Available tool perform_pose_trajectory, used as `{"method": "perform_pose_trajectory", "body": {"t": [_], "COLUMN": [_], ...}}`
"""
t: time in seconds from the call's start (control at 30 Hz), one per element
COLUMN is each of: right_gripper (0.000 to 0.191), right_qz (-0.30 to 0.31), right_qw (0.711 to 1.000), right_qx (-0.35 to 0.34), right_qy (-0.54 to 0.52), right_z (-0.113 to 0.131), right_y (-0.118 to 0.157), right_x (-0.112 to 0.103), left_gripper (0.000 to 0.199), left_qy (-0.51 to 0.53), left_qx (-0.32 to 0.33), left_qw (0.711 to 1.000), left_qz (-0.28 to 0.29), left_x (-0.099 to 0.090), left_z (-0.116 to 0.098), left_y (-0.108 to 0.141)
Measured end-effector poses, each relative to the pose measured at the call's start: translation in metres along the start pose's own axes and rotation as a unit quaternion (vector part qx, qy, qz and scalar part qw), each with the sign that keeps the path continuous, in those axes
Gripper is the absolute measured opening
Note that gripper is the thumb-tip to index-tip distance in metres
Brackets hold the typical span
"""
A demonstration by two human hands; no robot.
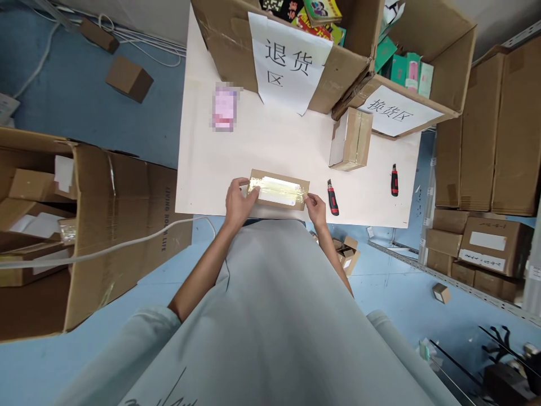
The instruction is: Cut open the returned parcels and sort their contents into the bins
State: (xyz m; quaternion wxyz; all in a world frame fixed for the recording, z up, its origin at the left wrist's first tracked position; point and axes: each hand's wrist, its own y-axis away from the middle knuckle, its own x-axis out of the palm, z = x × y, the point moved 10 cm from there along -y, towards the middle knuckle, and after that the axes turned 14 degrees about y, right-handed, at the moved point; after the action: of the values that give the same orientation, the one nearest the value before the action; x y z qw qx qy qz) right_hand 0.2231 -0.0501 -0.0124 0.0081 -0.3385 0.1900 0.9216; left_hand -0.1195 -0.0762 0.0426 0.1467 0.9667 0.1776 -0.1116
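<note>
Left grip (239, 204) and right grip (316, 212) pinch an oblong cardboard box (279, 192) at both ends; glossy tape (274, 187) spans it.

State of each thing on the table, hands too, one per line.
Parcel: closed, taped
Left hand: holding parcel's left end
Right hand: holding parcel's right end
Taller box: closed, taped
Left knife: lying, blade unclear
Right knife: lying, blade unclear
Left carton: open, contents visible
Right carton: open, contents visible
Pink item: blurred, unclear

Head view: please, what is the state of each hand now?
Left hand: holding the taped cardboard box, left end.
Right hand: holding its right end.
</note>
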Motion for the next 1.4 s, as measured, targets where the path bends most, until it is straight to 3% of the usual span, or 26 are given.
{"method": "perform_pose_trajectory", "body": {"t": [0.2, 0.27, 0.37, 0.5, 0.67, 0.87, 1.0, 1.1, 1.23, 1.4], "right_gripper": [0.06, 0.059, 0.057, 0.056, 0.05, 0.046, 0.044, 0.049, 0.053, 0.04], "right_qz": [-0.078, -0.078, -0.076, -0.066, -0.024, -0.024, -0.028, -0.002, 0.034, 0.012], "right_qw": [0.991, 0.989, 0.989, 0.993, 0.995, 0.96, 0.944, 0.939, 0.94, 0.961], "right_qx": [0.046, 0.057, 0.055, 0.027, -0.023, -0.117, -0.203, -0.231, -0.2, -0.139], "right_qy": [0.099, 0.114, 0.115, 0.094, 0.094, 0.251, 0.257, 0.256, 0.273, 0.237], "right_z": [-0.03, -0.037, -0.038, -0.023, 0.016, 0.096, 0.158, 0.189, 0.193, 0.143], "right_y": [-0.002, -0.002, 0.002, 0.014, 0.029, 0.051, 0.069, 0.078, 0.07, 0.033], "right_x": [-0.046, -0.053, -0.054, -0.041, -0.012, 0.021, 0.047, 0.064, 0.07, 0.036], "left_gripper": [0.033, 0.038, 0.043, 0.043, 0.037, 0.012, 0.01, 0.009, 0.011, 0.023], "left_qy": [0.008, 0.006, -0.005, -0.027, -0.044, -0.034, -0.03, -0.025, 0.002, 0.068], "left_qx": [0.129, 0.154, 0.165, 0.119, 0.014, -0.011, -0.032, -0.049, -0.07, -0.095], "left_qw": [0.973, 0.959, 0.952, 0.974, 0.997, 0.999, 0.996, 0.994, 0.994, 0.992], "left_qz": [0.189, 0.239, 0.258, 0.19, 0.057, -0.028, -0.083, -0.09, -0.082, -0.057], "left_x": [0.055, 0.069, 0.073, 0.052, 0.014, -0.017, -0.051, -0.068, -0.074, -0.053], "left_z": [-0.081, -0.094, -0.097, -0.076, -0.02, 0.028, 0.048, 0.059, 0.065, 0.065], "left_y": [0.048, 0.061, 0.067, 0.048, 0.01, -0.02, -0.033, -0.043, -0.053, -0.05]}}
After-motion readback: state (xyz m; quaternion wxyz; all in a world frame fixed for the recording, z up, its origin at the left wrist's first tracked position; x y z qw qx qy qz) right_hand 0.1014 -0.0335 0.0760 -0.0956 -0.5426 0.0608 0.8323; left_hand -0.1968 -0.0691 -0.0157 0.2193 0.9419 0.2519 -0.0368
